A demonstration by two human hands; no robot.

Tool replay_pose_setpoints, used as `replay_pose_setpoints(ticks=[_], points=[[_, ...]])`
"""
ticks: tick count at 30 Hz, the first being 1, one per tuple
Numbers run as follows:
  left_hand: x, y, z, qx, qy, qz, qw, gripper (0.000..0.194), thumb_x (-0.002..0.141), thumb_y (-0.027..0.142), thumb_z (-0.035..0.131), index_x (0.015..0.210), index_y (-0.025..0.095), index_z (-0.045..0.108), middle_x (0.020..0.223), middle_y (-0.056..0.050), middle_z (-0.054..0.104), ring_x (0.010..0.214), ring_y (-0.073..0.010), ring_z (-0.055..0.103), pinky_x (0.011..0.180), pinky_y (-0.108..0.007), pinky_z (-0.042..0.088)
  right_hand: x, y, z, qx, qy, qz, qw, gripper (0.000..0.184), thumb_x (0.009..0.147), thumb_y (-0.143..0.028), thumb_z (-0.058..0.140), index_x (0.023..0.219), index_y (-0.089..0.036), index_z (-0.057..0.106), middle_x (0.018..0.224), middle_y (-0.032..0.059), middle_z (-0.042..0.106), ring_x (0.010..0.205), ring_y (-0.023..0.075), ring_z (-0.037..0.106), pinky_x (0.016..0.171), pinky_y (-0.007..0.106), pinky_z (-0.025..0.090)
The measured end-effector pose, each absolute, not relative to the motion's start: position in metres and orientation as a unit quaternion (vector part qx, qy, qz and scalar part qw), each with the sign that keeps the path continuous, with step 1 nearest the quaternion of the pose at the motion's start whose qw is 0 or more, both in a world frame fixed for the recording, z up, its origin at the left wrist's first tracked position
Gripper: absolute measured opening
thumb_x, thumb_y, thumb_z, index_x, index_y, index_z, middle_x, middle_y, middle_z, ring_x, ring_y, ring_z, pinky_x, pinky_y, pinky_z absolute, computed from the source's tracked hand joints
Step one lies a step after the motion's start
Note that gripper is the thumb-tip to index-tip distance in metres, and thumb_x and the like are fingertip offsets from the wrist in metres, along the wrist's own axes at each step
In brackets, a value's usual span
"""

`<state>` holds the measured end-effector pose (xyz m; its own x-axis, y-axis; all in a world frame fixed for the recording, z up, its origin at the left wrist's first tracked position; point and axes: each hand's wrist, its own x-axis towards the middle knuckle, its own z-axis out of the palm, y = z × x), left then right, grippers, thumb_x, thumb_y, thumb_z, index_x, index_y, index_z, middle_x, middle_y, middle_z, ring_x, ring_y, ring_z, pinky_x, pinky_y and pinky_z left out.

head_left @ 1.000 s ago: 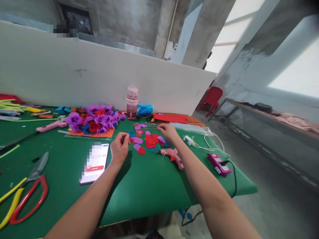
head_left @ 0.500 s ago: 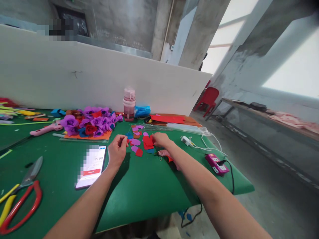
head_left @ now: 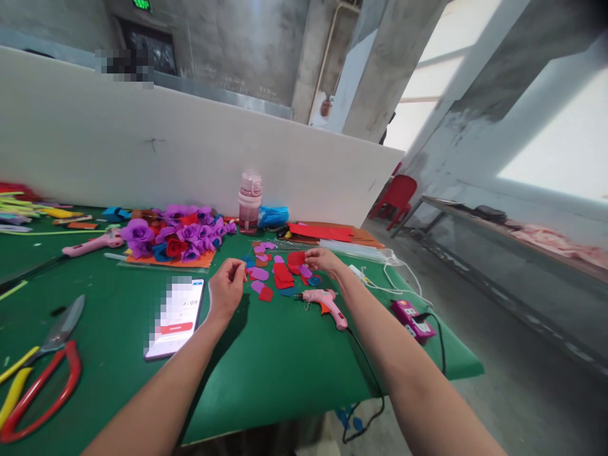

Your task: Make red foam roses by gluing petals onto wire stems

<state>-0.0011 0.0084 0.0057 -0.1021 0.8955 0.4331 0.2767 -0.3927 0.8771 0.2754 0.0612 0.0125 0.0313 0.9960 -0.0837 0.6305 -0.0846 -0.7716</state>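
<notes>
My right hand (head_left: 323, 261) pinches the edge of a red petal-shaped piece (head_left: 295, 259), lifted over other cut pieces. Left of them, my left hand (head_left: 228, 284) is closed in a pinch; what its fingertips hold is too small to make out. Between the hands lie a red stack of petals (head_left: 284, 277), purple petals (head_left: 259, 273) and a few blue and brown ones. A pink hot glue gun (head_left: 325, 301) rests on the table just below my right hand, its nozzle pointing left and its cord running off the front edge.
Purple, red and blue flowers (head_left: 183, 234) are heaped at the back left, near another pink glue gun (head_left: 92, 243). A phone (head_left: 175, 323) and large scissors (head_left: 52, 354) lie left. Behind stand a pink bottle (head_left: 249, 206) and red sheets (head_left: 320, 232); a purple power strip (head_left: 412, 321) sits right.
My right hand has moved a little to the right and lifted a red petal from beside the stack. The glue gun now shows fully. My left hand has stayed nearly still.
</notes>
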Motion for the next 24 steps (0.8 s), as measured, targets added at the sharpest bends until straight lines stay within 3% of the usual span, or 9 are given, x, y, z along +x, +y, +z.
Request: replay_pose_setpoints(ticks=[5,10,17,21,24], points=[[-0.002,0.01,0.005,0.612,0.478,0.571,0.268,0.017,0.083,0.033,0.049,0.075,0.019,0.055,0.057,0.004,0.054,0.053,-0.0112,0.053,0.054,-0.021,0.04,0.272,0.07,0.006,-0.68,-0.588,0.326,0.293,0.012,0.074,-0.009,0.058,0.084,-0.013,0.063,0.061,0.0016,0.064,0.053,0.0095,0.061,0.054,0.018,0.05],[-0.001,0.01,0.005,0.611,0.479,0.569,0.272,0.016,0.083,0.032,0.049,0.075,0.019,0.056,0.056,0.004,0.053,0.053,-0.0109,0.052,0.054,-0.021,0.04,0.282,0.071,0.001,-0.732,-0.584,0.257,0.237,0.018,0.074,-0.012,0.058,0.088,-0.013,0.068,0.061,0.0027,0.066,0.053,0.0131,0.061,0.057,0.024,0.05],[0.001,0.008,0.005,0.613,0.476,0.564,0.281,0.017,0.082,0.033,0.05,0.074,0.019,0.056,0.056,0.003,0.054,0.054,-0.0113,0.053,0.055,-0.022,0.041,0.289,0.051,0.005,-0.725,-0.648,0.202,0.122,0.006,0.065,-0.015,0.065,0.068,-0.016,0.07,0.06,0.001,0.066,0.059,0.0137,0.061,0.06,0.021,0.044],[0.001,0.009,0.004,0.614,0.48,0.559,0.284,0.018,0.083,0.034,0.05,0.075,0.019,0.056,0.057,0.003,0.054,0.054,-0.0116,0.053,0.057,-0.022,0.041,0.281,0.049,0.0,-0.716,-0.666,0.184,0.105,0.011,0.061,-0.013,0.067,0.07,-0.018,0.07,0.069,0.0,0.068,0.066,0.0127,0.06,0.061,0.019,0.042],[0.001,0.01,0.004,0.608,0.481,0.562,0.288,0.017,0.082,0.033,0.05,0.074,0.019,0.055,0.056,0.003,0.054,0.055,-0.0118,0.053,0.056,-0.022,0.041,0.281,0.051,-0.002,-0.712,-0.667,0.19,0.111,0.01,0.063,-0.01,0.062,0.065,-0.017,0.069,0.063,0.0002,0.066,0.061,0.0116,0.058,0.058,0.019,0.042]])
